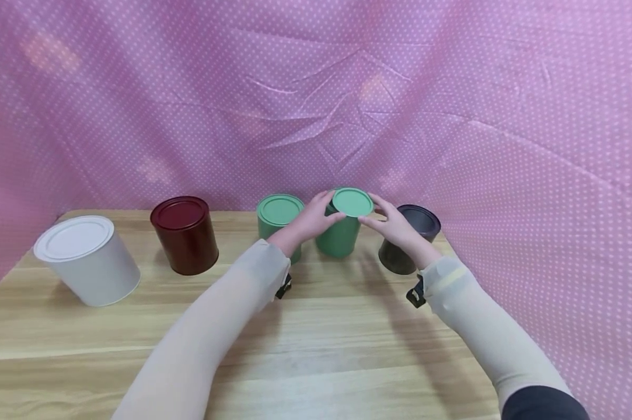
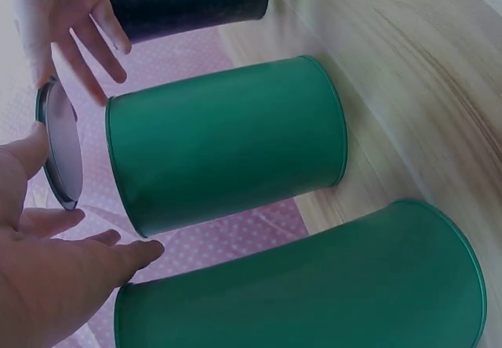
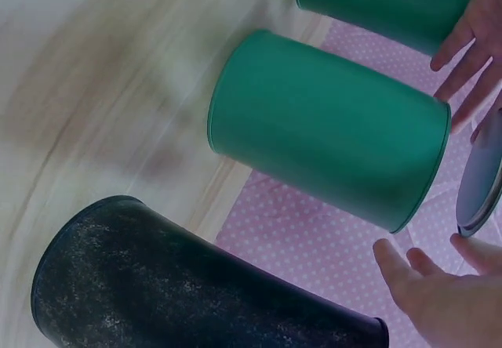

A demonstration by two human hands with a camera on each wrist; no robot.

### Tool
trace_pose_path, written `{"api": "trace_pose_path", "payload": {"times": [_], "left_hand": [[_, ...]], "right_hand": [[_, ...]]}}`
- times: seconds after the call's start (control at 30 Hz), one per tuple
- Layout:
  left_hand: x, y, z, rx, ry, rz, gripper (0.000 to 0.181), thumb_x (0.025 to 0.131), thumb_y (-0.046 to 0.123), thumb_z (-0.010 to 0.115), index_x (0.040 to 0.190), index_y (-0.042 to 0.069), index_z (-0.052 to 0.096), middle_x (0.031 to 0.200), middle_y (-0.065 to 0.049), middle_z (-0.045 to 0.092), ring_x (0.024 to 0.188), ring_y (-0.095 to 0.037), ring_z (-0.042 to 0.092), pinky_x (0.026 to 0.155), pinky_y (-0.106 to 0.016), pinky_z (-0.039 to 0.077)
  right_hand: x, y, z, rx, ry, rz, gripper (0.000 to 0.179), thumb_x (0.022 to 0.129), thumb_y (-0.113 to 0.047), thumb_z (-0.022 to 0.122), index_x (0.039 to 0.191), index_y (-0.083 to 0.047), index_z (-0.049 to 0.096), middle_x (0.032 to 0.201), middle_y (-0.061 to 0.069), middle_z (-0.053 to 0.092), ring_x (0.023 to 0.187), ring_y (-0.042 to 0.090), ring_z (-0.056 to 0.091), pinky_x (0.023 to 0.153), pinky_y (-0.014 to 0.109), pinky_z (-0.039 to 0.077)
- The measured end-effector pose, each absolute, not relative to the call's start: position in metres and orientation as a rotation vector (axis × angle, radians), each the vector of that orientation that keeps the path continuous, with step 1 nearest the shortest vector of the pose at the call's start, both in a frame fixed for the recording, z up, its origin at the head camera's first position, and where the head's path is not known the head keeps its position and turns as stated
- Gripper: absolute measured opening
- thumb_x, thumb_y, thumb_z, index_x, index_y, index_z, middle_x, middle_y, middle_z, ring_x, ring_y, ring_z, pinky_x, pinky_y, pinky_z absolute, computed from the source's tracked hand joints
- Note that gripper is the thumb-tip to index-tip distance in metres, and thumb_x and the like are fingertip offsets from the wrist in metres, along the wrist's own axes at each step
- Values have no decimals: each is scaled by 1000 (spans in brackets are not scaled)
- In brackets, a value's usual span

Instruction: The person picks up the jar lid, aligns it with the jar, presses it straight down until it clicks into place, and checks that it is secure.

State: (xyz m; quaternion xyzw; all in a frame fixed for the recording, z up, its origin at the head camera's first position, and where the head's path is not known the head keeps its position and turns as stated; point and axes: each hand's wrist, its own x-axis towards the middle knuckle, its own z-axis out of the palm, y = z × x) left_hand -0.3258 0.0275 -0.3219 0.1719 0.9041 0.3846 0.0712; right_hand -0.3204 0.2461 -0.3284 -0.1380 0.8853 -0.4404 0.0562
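Observation:
A round green lid [image 1: 353,202] is held level between both hands above a green can [image 1: 339,240]. My left hand [image 1: 311,221] grips the lid's left edge, thumb toward me and fingers toward the back. On the opposite edge, my right hand [image 1: 398,226] holds it the same way. The left wrist view shows a gap between the lid's pale underside [image 2: 66,144] and the can's rim. The can stands upright on the table; its opening is mostly hidden under the lid.
Just left of that can stands a second green can [image 1: 280,211] with its lid on, partly behind my left hand. A black can [image 1: 400,256] is behind my right hand. Further left are a dark red can [image 1: 185,236] and a white can [image 1: 92,262]. A pink dotted cloth [image 1: 316,87] hangs behind the wooden table [image 1: 337,350].

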Motion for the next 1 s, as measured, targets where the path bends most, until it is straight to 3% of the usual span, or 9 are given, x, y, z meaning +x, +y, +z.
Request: {"api": "trace_pose_path", "payload": {"times": [0.23, 0.43, 0.7, 1.0], "left_hand": [[-327, 31, -327, 484, 2648, 1261, 73, 101, 38, 47, 156, 10, 7, 163, -15, 5, 149, -34, 12, 119, -53, 18], [-327, 34, -334, 452, 2630, 1330, 72, 102, 39, 45, 156, 12, 6, 163, -16, 2, 149, -36, 11, 118, -55, 18], [-334, 40, -342, 406, 2641, 1330, 73, 103, 40, 42, 157, 13, 1, 163, -15, -1, 150, -33, 7, 120, -53, 16], [-345, 43, -352, 356, 2647, 1376, 74, 102, 40, 43, 156, 11, 1, 162, -17, -1, 149, -34, 10, 120, -51, 18]], "right_hand": [[-328, 247, -330, -400, 2610, -1363, 74, 95, -38, 60, 155, -18, 21, 159, 13, 22, 144, 35, 27, 114, 58, 27], [-334, 248, -334, -391, 2534, -1435, 69, 96, -35, 60, 154, -22, 25, 157, 11, 28, 143, 34, 30, 115, 56, 27], [-347, 249, -335, -403, 2510, -1417, 68, 97, -31, 58, 155, -22, 23, 159, 10, 24, 143, 38, 28, 115, 59, 24], [-356, 246, -334, -394, 2503, -1369, 68, 98, -29, 56, 155, -20, 20, 152, 18, 36, 141, 36, 32, 116, 57, 24]]}}
